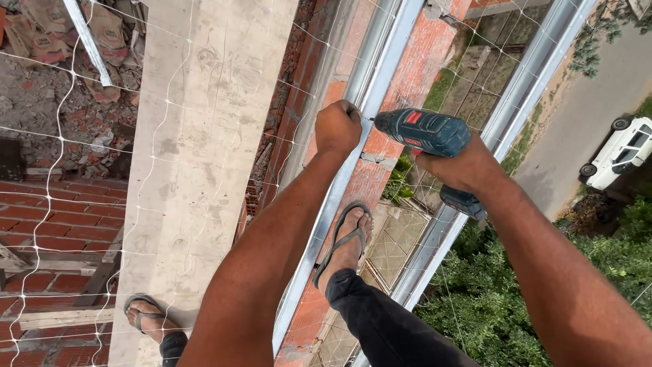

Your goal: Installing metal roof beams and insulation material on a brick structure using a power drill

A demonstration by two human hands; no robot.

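Note:
My left hand [337, 126] is closed into a fist against a long grey metal rail [353, 163] that lies along a red brick wall top [414, 75]. It seems to pinch something small at the rail, too small to make out. My right hand [460, 165] grips a teal cordless drill [424, 131]. The drill's tip points left and touches the rail right beside my left fist. My right foot in a sandal [346, 245] rests on the rail and brick. My left foot [146, 318] stands on a wide concrete beam [197, 170].
A white safety net [68, 136] stretches over the whole scene. A second metal rail [516, 95] runs parallel on the right. Far below lie rubble [54, 102], green bushes [489, 299], a road and a white car [621, 153]. Brick walls [47, 224] show at the lower left.

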